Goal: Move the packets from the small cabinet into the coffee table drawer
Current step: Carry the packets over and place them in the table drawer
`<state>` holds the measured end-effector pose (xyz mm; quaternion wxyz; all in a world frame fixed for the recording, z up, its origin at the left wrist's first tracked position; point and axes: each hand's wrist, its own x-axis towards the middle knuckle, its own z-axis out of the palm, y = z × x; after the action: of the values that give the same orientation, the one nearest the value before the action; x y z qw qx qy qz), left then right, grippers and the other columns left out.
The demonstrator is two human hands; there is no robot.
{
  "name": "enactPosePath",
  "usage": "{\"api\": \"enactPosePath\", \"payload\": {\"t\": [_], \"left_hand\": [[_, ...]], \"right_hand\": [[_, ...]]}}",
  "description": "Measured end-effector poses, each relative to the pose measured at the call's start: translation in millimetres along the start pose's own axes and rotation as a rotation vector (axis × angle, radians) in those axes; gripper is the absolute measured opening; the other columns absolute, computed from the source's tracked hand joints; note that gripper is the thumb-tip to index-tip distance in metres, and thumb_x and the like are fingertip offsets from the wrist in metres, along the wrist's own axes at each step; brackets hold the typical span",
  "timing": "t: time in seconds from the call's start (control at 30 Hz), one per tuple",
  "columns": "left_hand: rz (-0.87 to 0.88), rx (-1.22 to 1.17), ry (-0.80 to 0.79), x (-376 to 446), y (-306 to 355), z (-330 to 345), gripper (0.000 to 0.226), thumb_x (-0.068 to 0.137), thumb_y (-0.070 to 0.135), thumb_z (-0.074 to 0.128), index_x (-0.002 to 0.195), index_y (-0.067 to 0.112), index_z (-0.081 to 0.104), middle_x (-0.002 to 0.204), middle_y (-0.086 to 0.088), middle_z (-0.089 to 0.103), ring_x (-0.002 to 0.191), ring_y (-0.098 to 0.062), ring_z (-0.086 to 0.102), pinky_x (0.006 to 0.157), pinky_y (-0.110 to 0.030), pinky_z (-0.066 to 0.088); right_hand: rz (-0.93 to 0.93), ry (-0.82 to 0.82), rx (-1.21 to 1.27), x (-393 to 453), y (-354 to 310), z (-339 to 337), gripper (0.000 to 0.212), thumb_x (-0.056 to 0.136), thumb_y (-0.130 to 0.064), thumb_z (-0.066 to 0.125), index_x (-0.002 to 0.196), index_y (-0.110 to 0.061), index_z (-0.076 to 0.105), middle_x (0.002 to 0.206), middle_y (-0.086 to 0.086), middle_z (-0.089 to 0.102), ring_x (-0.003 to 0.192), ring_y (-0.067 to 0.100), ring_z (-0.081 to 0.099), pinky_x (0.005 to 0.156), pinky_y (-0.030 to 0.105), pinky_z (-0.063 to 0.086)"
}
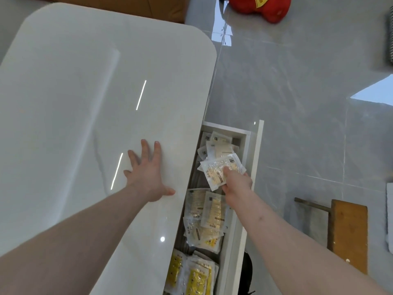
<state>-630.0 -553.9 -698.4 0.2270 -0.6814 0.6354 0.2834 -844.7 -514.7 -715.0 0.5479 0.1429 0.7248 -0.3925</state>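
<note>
Grey glossy floor tiles (297, 92) fill the right side of the view, and the white coffee table top (85, 103) spreads out under your left arm, shining with strips of reflected light. Your left hand (148, 175) lies flat on that top, fingers straight and spread wide, thumb pointing toward the table's edge, holding nothing. Just beyond that thumb the top ends and the coffee table drawer (254, 162) stands pulled out beside it, its white front panel running along the floor side.

Your right hand (236, 184) is over the open drawer, fingers curled round a small bunch of clear packets (221, 169) with yellowish contents; your thumb presses on top of the bunch. How many you hold I cannot tell. The held packets fan out past your fingertips, above the drawer's middle stretch.

Past your fingertips, at the drawer's far end, more pale packets (219, 145) lie in a loose heap. Below your wrist, another pile of clear packets (206, 218) overlaps in the drawer, and nearer your elbow sit brighter yellow packets (191, 275), jumbled together.

Off to the outside of your right forearm, a brown wooden stool (348, 228) stands on the tiles. Far ahead, a red plush thing (261, 7) rests on the floor.
</note>
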Motion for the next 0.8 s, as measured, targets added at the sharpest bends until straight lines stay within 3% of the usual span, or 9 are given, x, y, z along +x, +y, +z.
{"api": "enactPosePath", "payload": {"t": [0.17,0.33,0.53,0.63,0.73,0.8], "left_hand": [[0.003,-0.01,-0.023,0.2,0.3,-1.5,0.147,0.066,0.054,0.087,0.151,0.032,-0.03,0.158,0.001,-0.039,0.149,-0.044,-0.023,0.116,-0.068,0.021],[0.0,-0.012,-0.017,-0.6,1.2,-2.0,0.147,0.066,0.053,0.088,0.15,0.032,-0.031,0.157,0.002,-0.04,0.148,-0.044,-0.024,0.116,-0.068,0.022],[-0.003,-0.002,-0.009,-0.2,2.3,-2.4,0.148,0.065,0.055,0.088,0.15,0.032,-0.031,0.156,0.001,-0.041,0.148,-0.044,-0.023,0.115,-0.067,0.023],[-0.002,-0.006,-0.01,0.3,2.4,-2.2,0.148,0.065,0.054,0.088,0.151,0.032,-0.03,0.157,0.002,-0.04,0.148,-0.044,-0.023,0.115,-0.067,0.022],[-0.002,0.001,-0.006,0.6,2.9,-2.5,0.148,0.064,0.054,0.089,0.151,0.032,-0.029,0.157,0.002,-0.039,0.148,-0.045,-0.022,0.115,-0.067,0.023],[0.0,0.004,-0.006,0.4,2.4,-2.9,0.148,0.064,0.054,0.089,0.151,0.032,-0.029,0.157,0.002,-0.039,0.148,-0.045,-0.021,0.115,-0.068,0.023]], "right_hand": [[0.017,0.118,-0.085,8.1,0.7,8.7,0.031,0.092,-0.003,0.06,0.11,-0.028,0.057,0.09,0.005,0.068,0.078,0.024,0.07,0.049,0.027,0.053],[-0.004,0.144,-0.099,-0.9,23.6,-8.0,0.032,0.09,-0.002,0.058,0.108,-0.028,0.064,0.096,0.003,0.069,0.086,0.028,0.07,0.068,0.035,0.059],[-0.143,0.118,-0.528,-11.0,61.7,-44.7,0.024,0.095,-0.007,0.052,0.088,-0.024,0.067,0.088,0.003,0.071,0.081,0.022,0.069,0.068,0.034,0.059],[-0.204,0.094,-0.783,0.1,75.1,-53.4,0.026,0.096,-0.004,0.049,0.104,-0.018,0.07,0.087,0.0,0.071,0.079,0.017,0.068,0.054,0.023,0.048],[-0.216,0.099,-0.86,2.4,82.1,-54.7,0.034,0.094,-0.001,0.049,0.117,-0.014,0.07,0.086,0.0,0.07,0.074,0.016,0.066,0.056,0.025,0.052],[-0.248,0.11,-0.887,-0.9,86.8,-55.2,0.044,0.094,0.002,0.049,0.131,-0.015,0.064,0.102,0.003,0.072,0.079,0.016,0.062,0.059,0.023,0.05]]}}
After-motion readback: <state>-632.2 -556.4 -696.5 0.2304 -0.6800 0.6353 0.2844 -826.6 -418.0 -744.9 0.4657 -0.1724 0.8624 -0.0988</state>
